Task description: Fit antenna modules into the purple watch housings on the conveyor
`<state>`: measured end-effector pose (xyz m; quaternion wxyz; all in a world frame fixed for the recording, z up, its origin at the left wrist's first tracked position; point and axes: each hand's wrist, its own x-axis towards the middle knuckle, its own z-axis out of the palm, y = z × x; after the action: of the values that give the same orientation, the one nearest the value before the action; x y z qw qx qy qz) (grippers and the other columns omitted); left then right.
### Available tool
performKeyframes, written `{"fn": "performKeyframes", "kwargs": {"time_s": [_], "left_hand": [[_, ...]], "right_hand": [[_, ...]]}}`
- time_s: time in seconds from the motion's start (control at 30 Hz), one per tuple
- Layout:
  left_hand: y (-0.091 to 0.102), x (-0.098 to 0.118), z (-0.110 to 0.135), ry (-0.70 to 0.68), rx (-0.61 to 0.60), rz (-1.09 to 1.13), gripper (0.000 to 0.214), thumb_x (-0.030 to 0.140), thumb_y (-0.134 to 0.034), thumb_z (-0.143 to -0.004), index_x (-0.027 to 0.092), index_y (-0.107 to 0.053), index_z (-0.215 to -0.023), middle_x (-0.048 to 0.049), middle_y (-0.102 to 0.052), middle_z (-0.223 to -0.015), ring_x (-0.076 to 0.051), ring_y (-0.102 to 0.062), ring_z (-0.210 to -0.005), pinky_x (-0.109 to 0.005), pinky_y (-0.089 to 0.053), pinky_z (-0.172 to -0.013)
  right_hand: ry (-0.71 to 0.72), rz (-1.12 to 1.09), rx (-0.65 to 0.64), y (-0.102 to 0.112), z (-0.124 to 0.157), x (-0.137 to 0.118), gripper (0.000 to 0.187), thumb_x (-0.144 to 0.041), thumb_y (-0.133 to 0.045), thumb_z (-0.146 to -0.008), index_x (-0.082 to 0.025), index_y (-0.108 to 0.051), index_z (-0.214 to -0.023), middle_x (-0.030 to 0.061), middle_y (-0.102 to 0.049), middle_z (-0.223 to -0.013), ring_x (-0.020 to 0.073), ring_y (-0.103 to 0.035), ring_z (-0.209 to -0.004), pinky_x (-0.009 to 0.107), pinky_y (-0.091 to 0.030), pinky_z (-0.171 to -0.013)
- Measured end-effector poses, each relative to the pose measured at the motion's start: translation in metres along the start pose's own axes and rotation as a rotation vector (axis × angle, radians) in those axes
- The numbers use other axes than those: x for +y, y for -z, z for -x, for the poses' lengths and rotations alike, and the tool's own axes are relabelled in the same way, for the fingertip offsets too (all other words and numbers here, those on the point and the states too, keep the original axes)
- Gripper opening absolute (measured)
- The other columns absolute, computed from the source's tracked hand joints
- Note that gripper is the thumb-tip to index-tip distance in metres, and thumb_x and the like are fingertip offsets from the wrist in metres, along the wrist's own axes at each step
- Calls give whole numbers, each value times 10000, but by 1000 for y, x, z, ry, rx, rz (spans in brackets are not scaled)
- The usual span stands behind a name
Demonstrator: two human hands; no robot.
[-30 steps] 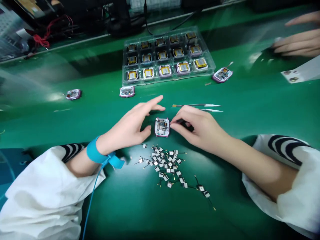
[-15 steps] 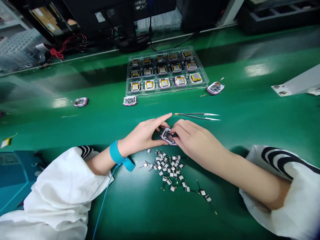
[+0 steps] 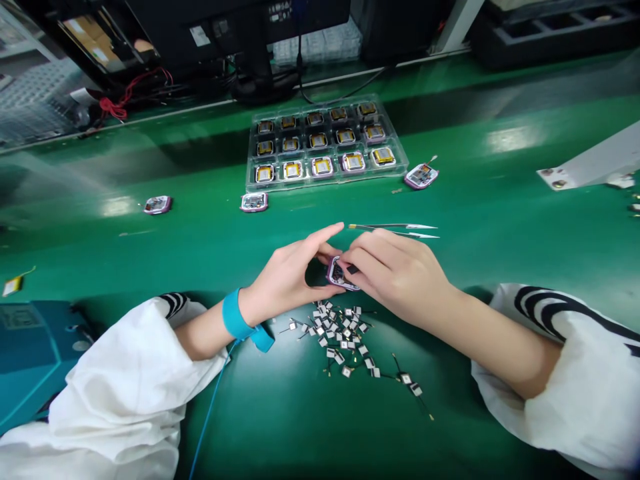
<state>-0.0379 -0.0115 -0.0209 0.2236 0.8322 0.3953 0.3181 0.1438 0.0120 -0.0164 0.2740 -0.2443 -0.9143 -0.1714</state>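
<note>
My left hand (image 3: 280, 273) grips the left side of a small purple-rimmed device housing (image 3: 336, 272) between thumb and fingers, its index finger stretched out above. Circuitry shows inside the open face of the housing. My right hand (image 3: 400, 273) is closed at the housing's right side, fingertips pinched over it. A small black piece (image 3: 353, 269) shows between those fingers; its exact kind is hidden. Just below both hands lies a loose pile of small square antenna modules (image 3: 343, 333) with short black leads. Tweezers (image 3: 395, 230) lie beyond my right hand.
A clear tray (image 3: 325, 181) of battery-fitted housings stands at the back. More open housings lie at left (image 3: 158, 205), before the tray (image 3: 254, 202) and at right (image 3: 421, 176). A monitor (image 3: 240, 33) stands behind. A white metal bracket (image 3: 590, 163) juts in from the right. A blue wrist-strap cord (image 3: 213, 413) hangs from my left wrist.
The view has shifted slightly. My right hand has turned a little and its fingers now cover more of the housing's face. The left hand keeps its grip.
</note>
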Motion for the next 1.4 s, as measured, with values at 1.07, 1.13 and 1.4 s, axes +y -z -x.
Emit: {"fn": "performKeyframes", "kwargs": {"time_s": [1.07, 1.13, 1.4], "left_hand": [[-7, 6, 6, 77, 190, -238, 598, 216, -709, -638, 180, -408, -1153, -4, -625, -928, -126, -619, -838, -235, -511, -789], [-8, 7, 6, 71, 191, -266, 572, 229, -689, -660, 186, -407, -1156, -11, -621, -939, -139, -617, -855, -255, -509, -790], [-6, 10, 6, 131, 238, 5, 587, 251, -717, -630, 179, -424, -1133, -12, -634, -926, -106, -631, -783, -224, -529, -780]], "right_hand": [[1, 99, -108, 10, -5, -11, 228, -63, -391, -797, -103, -612, -840, 74, -639, -801, 156, -552, -677, 258, -458, -614], [-75, 8, -126, 7, -6, -11, 194, -87, -412, -800, -114, -604, -814, 70, -636, -795, 162, -554, -694, 275, -463, -634], [-385, -548, 70, -7, -8, -3, 44, -105, -570, -744, -141, -580, -723, 14, -626, -770, 77, -574, -711, 180, -454, -591]]}}
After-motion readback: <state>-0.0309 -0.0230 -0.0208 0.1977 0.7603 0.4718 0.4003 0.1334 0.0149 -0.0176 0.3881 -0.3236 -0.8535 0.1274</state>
